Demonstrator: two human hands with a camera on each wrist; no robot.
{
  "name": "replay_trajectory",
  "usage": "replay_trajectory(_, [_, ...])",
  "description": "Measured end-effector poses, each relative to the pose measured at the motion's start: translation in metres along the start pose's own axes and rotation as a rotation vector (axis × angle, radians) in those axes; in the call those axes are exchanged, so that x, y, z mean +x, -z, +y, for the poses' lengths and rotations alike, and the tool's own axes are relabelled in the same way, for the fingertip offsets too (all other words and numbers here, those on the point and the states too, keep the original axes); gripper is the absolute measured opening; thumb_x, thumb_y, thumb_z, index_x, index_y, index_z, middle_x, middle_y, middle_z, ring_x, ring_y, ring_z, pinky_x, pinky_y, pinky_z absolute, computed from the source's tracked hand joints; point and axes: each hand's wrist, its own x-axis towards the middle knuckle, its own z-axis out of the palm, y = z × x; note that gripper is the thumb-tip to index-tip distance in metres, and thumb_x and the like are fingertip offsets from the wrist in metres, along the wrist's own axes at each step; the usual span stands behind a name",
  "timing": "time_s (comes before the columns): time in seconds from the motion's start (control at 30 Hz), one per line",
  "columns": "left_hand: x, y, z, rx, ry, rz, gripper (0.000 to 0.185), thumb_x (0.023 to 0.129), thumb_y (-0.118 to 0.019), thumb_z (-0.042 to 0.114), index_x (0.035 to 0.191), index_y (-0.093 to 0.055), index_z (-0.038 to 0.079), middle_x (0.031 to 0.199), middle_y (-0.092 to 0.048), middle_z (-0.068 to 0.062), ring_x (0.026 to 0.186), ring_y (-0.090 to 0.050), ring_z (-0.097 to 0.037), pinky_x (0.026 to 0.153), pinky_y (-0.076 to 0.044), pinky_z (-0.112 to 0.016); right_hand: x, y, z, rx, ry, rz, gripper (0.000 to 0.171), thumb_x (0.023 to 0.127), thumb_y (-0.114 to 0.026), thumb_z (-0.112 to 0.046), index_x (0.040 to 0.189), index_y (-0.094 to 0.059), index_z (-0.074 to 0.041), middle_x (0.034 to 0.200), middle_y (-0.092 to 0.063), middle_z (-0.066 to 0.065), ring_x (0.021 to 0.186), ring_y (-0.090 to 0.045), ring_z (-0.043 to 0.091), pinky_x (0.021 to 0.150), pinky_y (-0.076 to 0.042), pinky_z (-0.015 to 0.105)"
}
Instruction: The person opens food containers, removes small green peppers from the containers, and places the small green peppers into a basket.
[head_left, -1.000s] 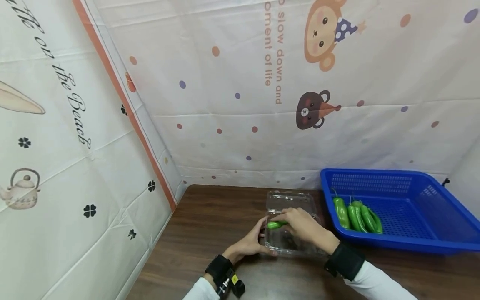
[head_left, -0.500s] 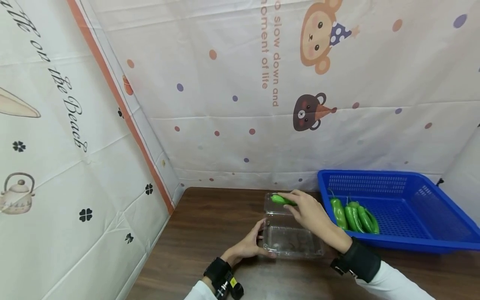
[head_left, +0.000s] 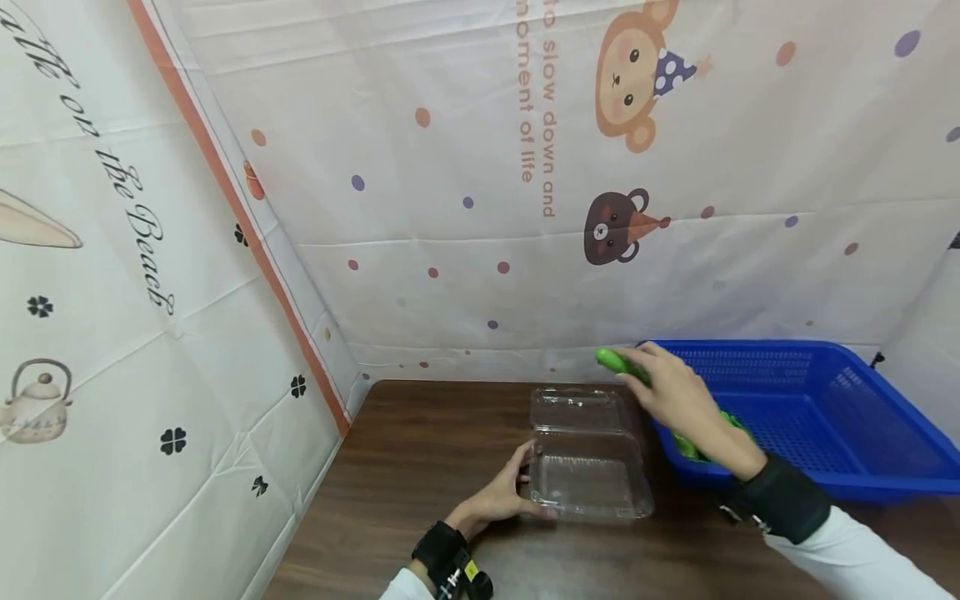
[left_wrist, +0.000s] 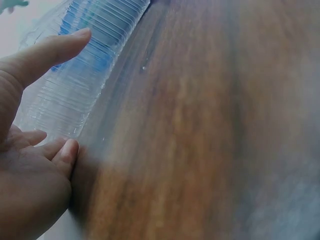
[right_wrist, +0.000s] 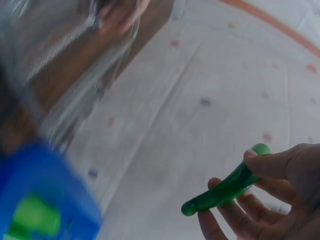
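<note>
**Meanwhile, one pepper aloft over an open box**

Pinched a green pepper [head_left: 613, 361] in the right grip [head_left: 675, 392], thumb and fingers [right_wrist: 280, 165] curled round one end. Left the other end poking free in the right wrist view [right_wrist: 225, 187]. Carried it in the air, clear of everything, above the near-left corner of the blue basket [head_left: 825, 346] and just beyond the far right corner of the box.

Steadied a clear plastic clamshell box [head_left: 588, 487] on the brown desk [head_left: 420, 450] with the left grip [head_left: 498, 496]. Kept those fingers fairly straight and relaxed against the box's left wall rather than wrapped round it. Showed the same in the left wrist view: thumb laid along the ribbed plastic [left_wrist: 75, 85], palm [left_wrist: 25, 165] resting on the wood.

Spotted more green peppers [head_left: 686, 446] in the basket, mostly hidden behind the right wrist. Could not count them. Stood the basket just right of the box, near it but apparently not touching.

Judged the work from how things lay: box opened flat, lid folded back toward the printed backdrop [head_left: 465, 250], base steadied, one pepper in hand. Found nothing inside either half of the box, and the lid not closed.
</note>
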Motion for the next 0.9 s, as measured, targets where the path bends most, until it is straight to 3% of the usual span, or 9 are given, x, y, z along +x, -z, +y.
replay_trajectory(0.17, [-0.003,0.001,-0.004,0.014,-0.002,0.013,0.111,0.080,-0.090,0.017,0.163,-0.017,0.027,0.167,-0.026,-0.008,0.142,-0.039,-0.035,0.115,-0.037,-0.056,-0.007,0.020,0.033,-0.031,-0.058,-0.034,0.040,0.097,-0.070,-0.013,0.134,-0.064,0.001,0.101,-0.065,0.022,0.073,-0.059,0.023,0.054,-0.038,0.029])
replay_trajectory(0.43, [-0.005,0.002,-0.004,0.003,-0.023,0.011,0.112,0.079,-0.089,0.015,0.164,-0.017,0.024,0.167,-0.027,-0.007,0.143,-0.037,-0.034,0.116,-0.035,-0.053,-0.025,0.035,0.082,-0.096,-0.087,0.038,0.037,0.094,-0.070,-0.001,0.126,-0.061,0.016,0.103,-0.059,0.036,0.075,-0.058,0.033,0.055,-0.040,0.034])
replay_trajectory(0.53, [-0.004,0.002,-0.004,0.014,-0.036,0.025,0.112,0.078,-0.090,0.014,0.164,-0.017,0.021,0.166,-0.030,-0.007,0.143,-0.038,-0.033,0.116,-0.035,-0.051,-0.031,0.036,0.093,-0.063,-0.123,-0.061,0.038,0.096,-0.067,-0.003,0.127,-0.059,0.018,0.099,-0.061,0.034,0.068,-0.056,0.026,0.053,-0.035,0.030])
replay_trajectory(0.7, [0.001,0.002,-0.002,0.027,-0.065,0.017,0.112,0.078,-0.090,0.012,0.163,-0.018,0.018,0.165,-0.031,-0.006,0.145,-0.036,-0.030,0.116,-0.035,-0.046,-0.040,0.033,0.106,0.002,-0.186,-0.301,0.038,0.099,-0.061,-0.002,0.128,-0.055,0.021,0.103,-0.067,0.036,0.063,-0.058,0.018,0.050,-0.036,0.029])
replay_trajectory(0.9, [0.003,0.002,0.000,0.038,-0.076,0.005,0.112,0.078,-0.090,0.013,0.163,-0.018,0.019,0.166,-0.031,-0.006,0.147,-0.034,-0.029,0.116,-0.035,-0.044,-0.046,0.025,0.111,0.008,-0.215,-0.386,0.037,0.097,-0.063,-0.004,0.123,-0.058,0.022,0.092,-0.069,0.026,0.066,-0.062,0.022,0.053,-0.042,0.031])
